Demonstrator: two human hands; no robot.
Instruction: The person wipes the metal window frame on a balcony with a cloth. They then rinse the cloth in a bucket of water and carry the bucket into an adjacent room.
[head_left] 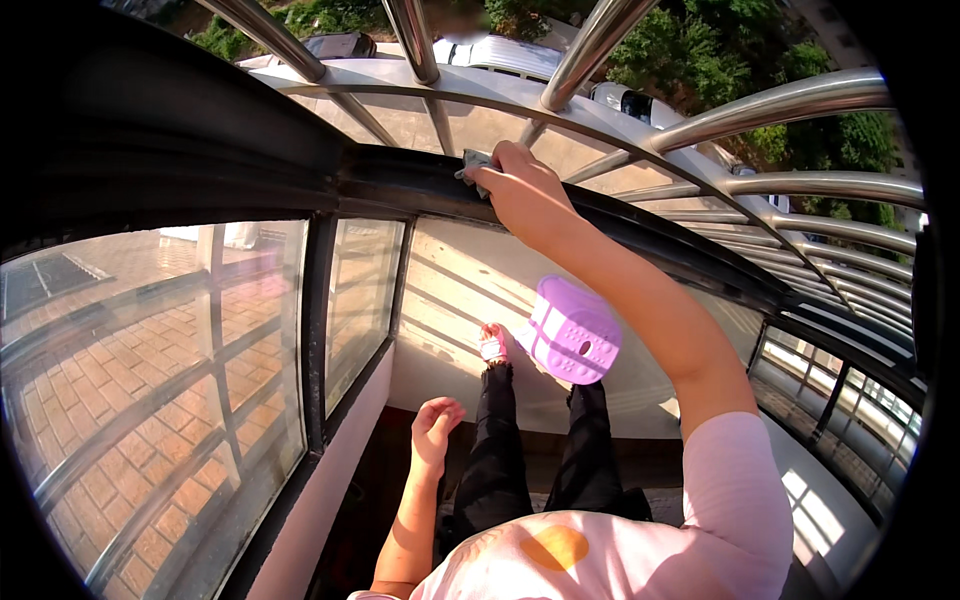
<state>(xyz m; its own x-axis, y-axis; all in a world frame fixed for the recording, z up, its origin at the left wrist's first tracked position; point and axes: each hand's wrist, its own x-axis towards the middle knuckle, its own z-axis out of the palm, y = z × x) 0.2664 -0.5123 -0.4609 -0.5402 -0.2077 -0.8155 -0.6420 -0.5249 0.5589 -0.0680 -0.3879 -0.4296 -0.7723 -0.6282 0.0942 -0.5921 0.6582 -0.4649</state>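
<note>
My right hand point(525, 190) reaches far forward to the black window frame point(420, 178) and grips a crumpled grey cloth point(478, 170). The cloth is pressed against the top of the frame's rail, close to the corner. Part of it is hidden under my fingers. Nearer my body, my left hand point(435, 430) hangs in the air with its fingers loosely curled, and nothing shows in it. It touches neither the frame nor the glass pane point(362, 300) beside it.
A purple plastic stool point(575, 330) stands on the sunlit pale surface below my right arm, next to my foot in a pink sandal point(493, 345). Shiny metal bars point(780, 110) curve beyond the frame, with parked vehicles below. Large glass panes point(150, 400) stand at the left.
</note>
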